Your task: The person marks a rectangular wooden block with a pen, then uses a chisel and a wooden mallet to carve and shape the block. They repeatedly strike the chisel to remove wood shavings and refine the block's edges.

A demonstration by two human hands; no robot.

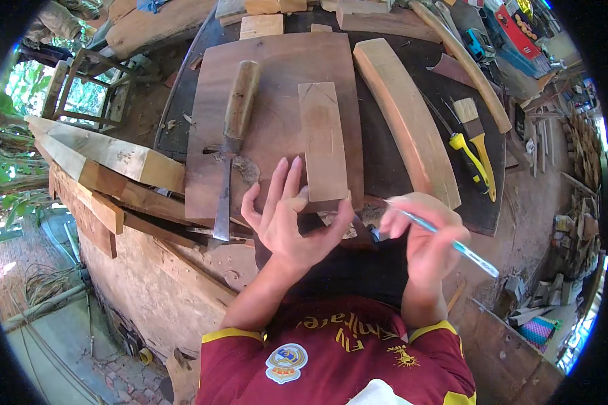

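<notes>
A flat rectangular wooden block (323, 142) lies on a broad brown board (273, 64), with faint pencil-like lines at its far end. My left hand (290, 226) is at the block's near end, thumb at one corner and index finger at the other, gripping it lightly; the other fingers stretch out along its left side. Off to the right of that end, my right hand (429, 236) holds a blue and white pen (478, 260), its tip turned toward the block and apart from it. A chisel (240, 108) with a wooden handle lies left of the block, blade toward me.
A thick curved timber (409, 121) lies right of the board. Beyond it are a yellow-handled screwdriver (467, 156), a paintbrush (476, 125) and a long wooden handle (463, 61). Cut timbers (125, 158) jut out at the left. Wood offcuts (262, 25) line the far edge.
</notes>
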